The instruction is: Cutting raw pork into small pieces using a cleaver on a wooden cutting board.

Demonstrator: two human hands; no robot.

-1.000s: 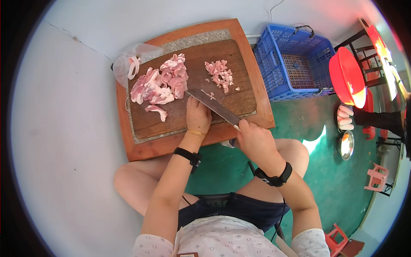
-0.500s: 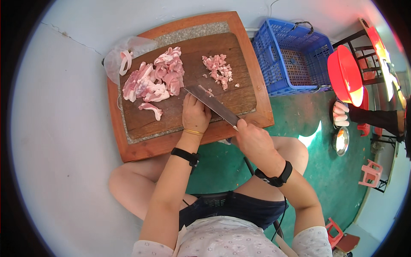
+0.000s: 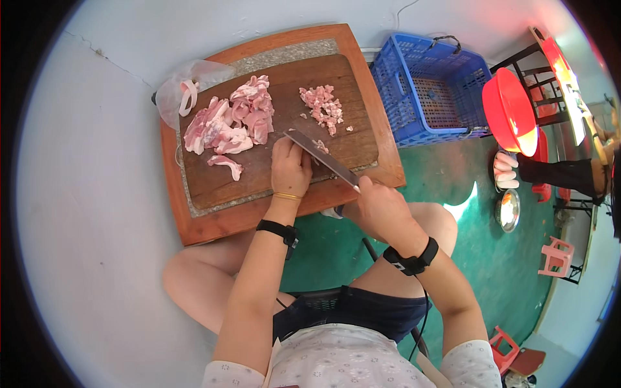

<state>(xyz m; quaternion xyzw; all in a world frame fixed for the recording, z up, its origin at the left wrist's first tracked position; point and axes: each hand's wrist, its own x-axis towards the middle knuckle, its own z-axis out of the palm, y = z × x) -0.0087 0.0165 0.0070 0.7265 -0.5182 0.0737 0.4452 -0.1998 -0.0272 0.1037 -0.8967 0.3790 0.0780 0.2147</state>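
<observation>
My right hand (image 3: 386, 210) is closed round the handle of a kitchen knife (image 3: 335, 167) with a long, broad blade. The blade crosses the front part of a dark wooden cutting board (image 3: 284, 87), its tip pointing to the far left. Close against the blade's left side, my left hand (image 3: 290, 169) rests on the board with its fingers curled down; what lies under them is hidden. Small cut bits of meat (image 3: 321, 146) sit just right of the blade. A pile of raw pork slices (image 3: 233, 119) covers the board's left side, with one loose strip (image 3: 225, 165) in front. Diced pork (image 3: 323, 107) lies at the far right.
The board lies on a wood-framed table (image 3: 213, 227) near the wall. A clear plastic bag (image 3: 169, 97) is at its left corner. To the right are a blue plastic crate (image 3: 430, 90), a red basin (image 3: 508, 110), a metal bowl (image 3: 509, 210) and a pink stool (image 3: 556, 257).
The view has shifted slightly. The knife blade is turned a little and stands slightly farther from my left fingers' tips. Both hands keep about the same places on the board.
</observation>
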